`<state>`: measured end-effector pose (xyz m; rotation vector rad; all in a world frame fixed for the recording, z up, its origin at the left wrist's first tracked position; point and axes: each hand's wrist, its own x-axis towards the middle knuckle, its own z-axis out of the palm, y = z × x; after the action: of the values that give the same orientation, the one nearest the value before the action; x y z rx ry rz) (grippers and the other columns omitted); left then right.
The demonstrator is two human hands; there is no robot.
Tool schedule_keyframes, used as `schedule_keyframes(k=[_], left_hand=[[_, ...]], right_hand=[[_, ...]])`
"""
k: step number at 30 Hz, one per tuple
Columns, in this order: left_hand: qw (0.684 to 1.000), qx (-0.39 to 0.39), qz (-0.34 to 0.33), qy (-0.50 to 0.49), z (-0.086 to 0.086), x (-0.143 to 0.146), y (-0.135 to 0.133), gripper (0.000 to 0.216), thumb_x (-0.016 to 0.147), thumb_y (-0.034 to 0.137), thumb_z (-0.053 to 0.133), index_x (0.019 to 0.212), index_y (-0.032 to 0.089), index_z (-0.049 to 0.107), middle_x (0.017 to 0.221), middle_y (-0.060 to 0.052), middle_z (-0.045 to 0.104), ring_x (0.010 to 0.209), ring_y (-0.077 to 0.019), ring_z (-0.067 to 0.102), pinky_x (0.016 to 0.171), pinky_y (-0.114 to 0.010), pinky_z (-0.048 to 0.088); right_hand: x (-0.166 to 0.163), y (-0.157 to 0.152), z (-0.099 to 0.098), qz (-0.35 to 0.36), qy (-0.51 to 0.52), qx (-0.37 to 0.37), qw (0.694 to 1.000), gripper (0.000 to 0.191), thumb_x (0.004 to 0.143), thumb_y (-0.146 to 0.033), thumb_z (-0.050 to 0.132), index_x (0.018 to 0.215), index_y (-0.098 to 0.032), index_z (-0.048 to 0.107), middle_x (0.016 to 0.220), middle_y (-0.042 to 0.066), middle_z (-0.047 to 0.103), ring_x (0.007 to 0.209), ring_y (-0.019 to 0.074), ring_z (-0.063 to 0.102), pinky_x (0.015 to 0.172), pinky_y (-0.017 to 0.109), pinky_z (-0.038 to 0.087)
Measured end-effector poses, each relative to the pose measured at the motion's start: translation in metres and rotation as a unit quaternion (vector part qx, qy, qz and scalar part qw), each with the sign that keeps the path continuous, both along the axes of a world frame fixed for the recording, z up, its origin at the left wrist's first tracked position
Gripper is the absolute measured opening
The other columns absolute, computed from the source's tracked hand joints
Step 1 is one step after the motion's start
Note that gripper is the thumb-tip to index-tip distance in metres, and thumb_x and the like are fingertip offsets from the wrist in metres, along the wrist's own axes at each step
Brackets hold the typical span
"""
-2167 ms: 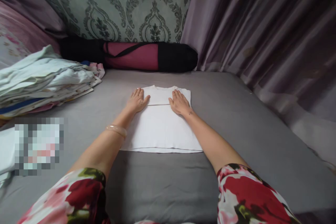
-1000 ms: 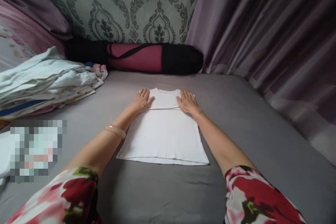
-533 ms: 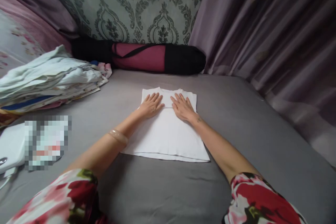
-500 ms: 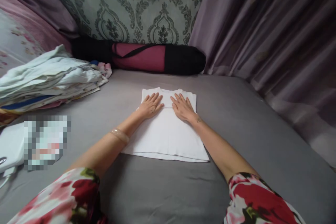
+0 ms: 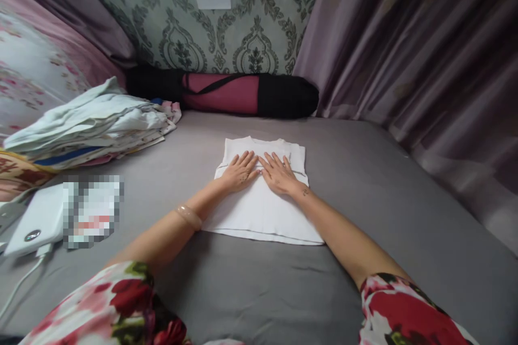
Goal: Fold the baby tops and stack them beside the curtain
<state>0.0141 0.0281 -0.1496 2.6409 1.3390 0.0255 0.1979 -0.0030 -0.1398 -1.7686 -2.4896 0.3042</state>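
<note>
A white folded garment [image 5: 263, 210] lies flat on the grey bed sheet [image 5: 364, 183] in the middle of the view. My left hand [image 5: 239, 171] rests palm down on its upper part, fingers stretched out. Right beside it, my right hand [image 5: 277, 172] also lies flat on the cloth with the fingers spread. The two hands nearly touch at the fingertips. Neither hand holds anything. A pale bangle [image 5: 188, 215] sits on my left wrist.
A stack of folded clothes [image 5: 97, 126] lies at the left. A rolled maroon and black bag [image 5: 226, 94] rests against the patterned wall. A white box with a cable [image 5: 34, 221] sits at the left edge. Purple curtains [image 5: 424, 54] hang on the right.
Both hands slid inward from the garment's outer top corners to meet at its middle. The view has shifted slightly, showing more of the left side.
</note>
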Motion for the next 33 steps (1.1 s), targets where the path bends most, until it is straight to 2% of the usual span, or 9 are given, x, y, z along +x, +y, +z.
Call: schedule_keyframes(k=[3,8,16,22,25,29,33], left_hand=[[1.000,0.018,0.003,-0.002,0.001,-0.010,-0.007,0.070,0.099,0.054,0.015,0.154,0.011,0.018,0.161,-0.014,0.009,0.149,-0.0266,0.004,0.120,-0.047,0.009],[1.000,0.023,0.020,-0.002,-0.001,-0.045,-0.025,0.075,0.098,0.058,0.015,0.154,0.009,0.021,0.161,-0.014,0.014,0.149,-0.0241,0.006,0.121,-0.042,0.007],[1.000,0.002,-0.030,-0.001,-0.006,-0.093,-0.043,0.076,0.096,0.062,0.011,0.155,0.014,0.019,0.162,-0.008,0.009,0.150,-0.0203,0.003,0.121,-0.038,0.005],[0.999,-0.010,-0.034,0.010,-0.004,-0.124,-0.072,0.072,0.096,0.063,0.020,0.155,0.023,0.019,0.161,-0.004,0.011,0.149,-0.0244,0.012,0.121,-0.045,0.011],[0.999,-0.018,-0.044,-0.003,-0.001,-0.137,-0.083,0.067,0.096,0.061,0.027,0.154,0.027,0.025,0.160,-0.003,0.016,0.148,-0.0267,0.015,0.120,-0.048,0.015],[0.996,-0.030,-0.084,-0.029,0.011,-0.137,-0.095,0.052,0.100,0.049,0.025,0.144,0.031,0.044,0.155,-0.002,0.035,0.146,-0.0243,0.024,0.119,-0.048,0.020],[0.990,-0.020,-0.124,-0.061,0.029,-0.098,-0.103,0.048,0.100,0.045,0.025,0.133,0.028,0.056,0.147,-0.005,0.048,0.142,-0.0228,0.035,0.117,-0.045,0.028]], right_hand=[[0.006,-0.008,0.004,0.015,0.010,-0.015,1.000,0.060,0.100,-0.042,0.019,0.155,-0.019,0.020,0.162,0.007,0.013,0.149,0.0255,0.006,0.119,0.053,0.004],[0.022,-0.051,0.001,0.047,0.011,-0.007,0.999,0.061,0.101,-0.044,0.018,0.155,-0.015,0.022,0.162,0.010,0.010,0.149,0.0232,0.004,0.120,0.049,0.004],[0.052,-0.116,0.008,0.067,0.005,-0.028,0.997,0.060,0.101,-0.045,0.022,0.154,-0.016,0.025,0.161,0.010,0.013,0.149,0.0233,0.008,0.121,0.048,0.008],[0.067,-0.166,0.015,0.058,0.033,-0.048,0.997,0.054,0.102,-0.042,0.022,0.153,-0.024,0.029,0.161,0.005,0.017,0.149,0.0221,0.011,0.121,0.048,0.014],[0.072,-0.187,0.019,0.051,0.037,-0.054,0.997,0.051,0.102,-0.040,0.024,0.150,-0.028,0.035,0.160,0.002,0.020,0.148,0.0212,0.015,0.121,0.048,0.017],[0.077,-0.201,0.028,0.042,0.039,-0.048,0.997,0.047,0.101,-0.038,0.030,0.145,-0.029,0.045,0.157,0.002,0.031,0.146,0.0208,0.025,0.119,0.047,0.023],[0.067,-0.178,0.032,0.033,0.040,-0.010,0.999,0.044,0.100,-0.035,0.031,0.131,-0.027,0.060,0.144,0.004,0.052,0.137,0.0194,0.042,0.119,0.044,0.025]])
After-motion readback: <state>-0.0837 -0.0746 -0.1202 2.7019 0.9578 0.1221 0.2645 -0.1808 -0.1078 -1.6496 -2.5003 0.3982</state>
